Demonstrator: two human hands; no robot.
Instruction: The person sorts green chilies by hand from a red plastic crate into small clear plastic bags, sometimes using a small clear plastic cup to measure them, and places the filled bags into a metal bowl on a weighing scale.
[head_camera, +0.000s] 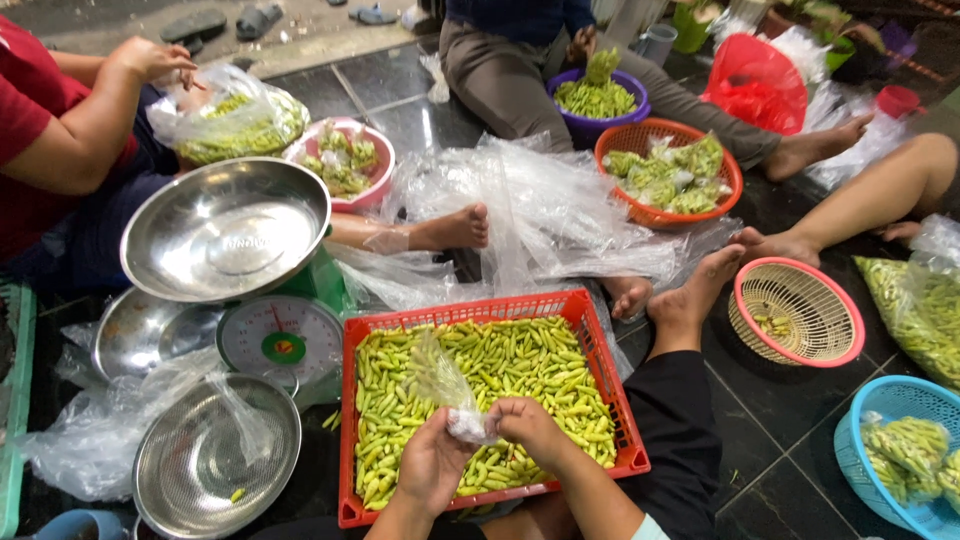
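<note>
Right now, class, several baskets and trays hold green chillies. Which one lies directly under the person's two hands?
The red rectangular crate, heaped with green chillies, beneath the left hand and right hand. The others are round and stand farther off.

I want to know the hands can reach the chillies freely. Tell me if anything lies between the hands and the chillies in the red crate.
Nothing visible does. Both hands, left and right, hold a clear plastic bag directly over the green chillies in the red crate.

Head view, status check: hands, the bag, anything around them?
Left hand and right hand both grip a small clear plastic bag, held open-side up. Red crate of green chillies directly underneath. Scale and steel bowls alongside; nothing blocking.
</note>
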